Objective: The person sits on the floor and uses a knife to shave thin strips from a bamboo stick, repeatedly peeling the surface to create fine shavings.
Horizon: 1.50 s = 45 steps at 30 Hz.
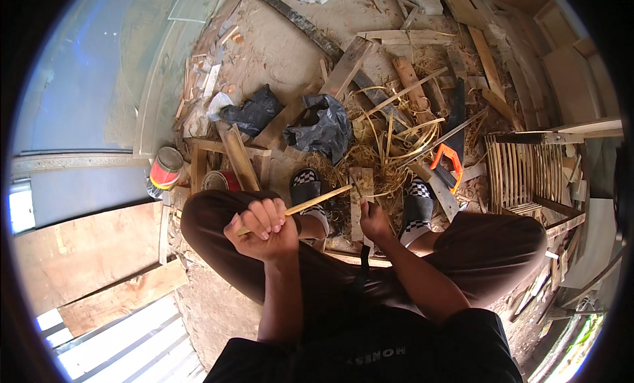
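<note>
My left hand [267, 228] is wrapped round a slim pale wooden stick [320, 199], which slants up to the right. The far end of the stick lies over a wooden block [361, 214] standing between my feet. Close by, my right hand [375, 222] is closed, with a thin dark blade-like tool [358, 189] reaching out from it toward the stick's tip. Its handle is hidden in my fingers. Curly pale shavings [363, 155] lie beyond the block.
An orange-handled saw [447, 166] leans to the right of my feet, near a slatted wooden frame [522, 175]. Black plastic bags [319, 127] lie ahead among boards and offcuts [348, 67]. A red and yellow can [164, 168] stands at left.
</note>
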Tool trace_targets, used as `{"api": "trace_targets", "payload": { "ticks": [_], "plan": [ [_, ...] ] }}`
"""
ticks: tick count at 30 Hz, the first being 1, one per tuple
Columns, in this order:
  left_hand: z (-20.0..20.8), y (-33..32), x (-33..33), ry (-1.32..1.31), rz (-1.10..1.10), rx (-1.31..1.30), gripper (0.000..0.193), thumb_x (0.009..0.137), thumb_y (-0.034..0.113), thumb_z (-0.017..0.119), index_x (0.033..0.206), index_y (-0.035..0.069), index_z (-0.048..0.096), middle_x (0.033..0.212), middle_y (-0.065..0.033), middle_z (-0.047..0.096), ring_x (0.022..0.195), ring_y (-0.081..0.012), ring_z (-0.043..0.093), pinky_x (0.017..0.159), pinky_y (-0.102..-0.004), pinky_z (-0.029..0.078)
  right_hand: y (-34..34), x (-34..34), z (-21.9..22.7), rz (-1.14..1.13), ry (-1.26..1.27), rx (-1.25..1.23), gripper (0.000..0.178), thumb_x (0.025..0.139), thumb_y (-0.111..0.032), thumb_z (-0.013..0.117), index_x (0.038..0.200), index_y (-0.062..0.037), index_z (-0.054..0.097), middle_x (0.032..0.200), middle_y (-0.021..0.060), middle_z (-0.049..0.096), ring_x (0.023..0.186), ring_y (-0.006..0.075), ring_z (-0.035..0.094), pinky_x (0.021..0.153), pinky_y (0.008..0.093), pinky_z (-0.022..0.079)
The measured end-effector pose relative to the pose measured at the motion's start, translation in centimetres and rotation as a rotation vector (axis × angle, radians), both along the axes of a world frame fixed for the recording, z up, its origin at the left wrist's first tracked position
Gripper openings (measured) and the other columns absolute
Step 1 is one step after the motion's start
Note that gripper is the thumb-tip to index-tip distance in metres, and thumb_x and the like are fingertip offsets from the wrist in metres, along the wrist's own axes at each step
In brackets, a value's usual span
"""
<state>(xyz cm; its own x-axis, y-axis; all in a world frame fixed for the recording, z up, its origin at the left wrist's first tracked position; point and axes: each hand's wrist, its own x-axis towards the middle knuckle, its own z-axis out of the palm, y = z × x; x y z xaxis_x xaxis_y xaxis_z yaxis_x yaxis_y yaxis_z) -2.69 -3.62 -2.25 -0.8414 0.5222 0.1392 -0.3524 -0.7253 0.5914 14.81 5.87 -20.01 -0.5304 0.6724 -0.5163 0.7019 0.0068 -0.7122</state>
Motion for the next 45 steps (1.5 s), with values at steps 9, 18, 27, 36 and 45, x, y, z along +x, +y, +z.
{"api": "trace_targets", "payload": {
  "ticks": [9, 18, 27, 36, 45],
  "plan": [
    [0.0, 0.2, 0.5, -0.007, 0.038, -0.029, 0.056, 0.098, 0.034, 0.032, 0.047, 0.012, 0.036, 0.050, -0.0025, 0.036, 0.047, -0.0141, 0.035, 0.054, -0.0296, 0.033, -1.7, -1.4, 4.5, 0.130, 0.296, 0.054, 0.041, 0.105, -0.038, 0.045, 0.105, -0.0029, 0.066, 0.077, 0.0274, 0.066, 0.073, 0.0461, 0.066, 0.065, 0.0528, 0.049],
    [0.0, 0.5, 0.6, -0.007, -0.001, 0.047, 0.052, 0.097, 0.032, 0.032, 0.049, 0.012, 0.037, 0.050, -0.0022, 0.036, 0.049, -0.0141, 0.034, 0.054, -0.0294, 0.033, -1.2, -0.1, 1.0, -0.044, 0.151, 0.091, 0.038, 0.104, -0.032, 0.046, 0.099, -0.0019, 0.068, 0.079, 0.0269, 0.066, 0.074, 0.0465, 0.065, 0.065, 0.0521, 0.050],
    [0.1, 0.4, 0.3, 0.012, -0.007, 0.019, 0.053, 0.096, 0.032, 0.033, 0.047, 0.012, 0.036, 0.049, -0.0020, 0.035, 0.049, -0.0137, 0.034, 0.053, -0.0292, 0.032, 0.4, 0.9, -2.8, -0.026, -0.166, -0.018, 0.050, 0.104, -0.039, 0.044, 0.094, 0.0021, 0.069, 0.076, 0.0274, 0.066, 0.075, 0.0476, 0.066, 0.068, 0.0541, 0.051],
    [0.0, 0.2, 0.6, 0.011, 0.021, 0.010, 0.053, 0.096, 0.032, 0.032, 0.048, 0.012, 0.036, 0.050, -0.0018, 0.035, 0.049, -0.0139, 0.034, 0.053, -0.0293, 0.031, -0.6, -0.6, 1.6, 0.174, 0.460, 0.174, 0.032, 0.098, -0.035, 0.058, 0.096, -0.0049, 0.069, 0.076, 0.0230, 0.066, 0.073, 0.0417, 0.067, 0.064, 0.0472, 0.053],
    [0.1, 1.0, 0.6, 0.007, 0.014, 0.010, 0.053, 0.097, 0.032, 0.032, 0.047, 0.012, 0.035, 0.050, -0.0013, 0.035, 0.048, -0.0136, 0.034, 0.053, -0.0290, 0.032, -0.5, 1.5, -1.6, -0.048, 0.196, 0.180, 0.047, 0.104, -0.038, 0.047, 0.086, 0.0022, 0.064, 0.066, 0.0249, 0.059, 0.064, 0.0445, 0.061, 0.062, 0.0511, 0.046]
  ]
}}
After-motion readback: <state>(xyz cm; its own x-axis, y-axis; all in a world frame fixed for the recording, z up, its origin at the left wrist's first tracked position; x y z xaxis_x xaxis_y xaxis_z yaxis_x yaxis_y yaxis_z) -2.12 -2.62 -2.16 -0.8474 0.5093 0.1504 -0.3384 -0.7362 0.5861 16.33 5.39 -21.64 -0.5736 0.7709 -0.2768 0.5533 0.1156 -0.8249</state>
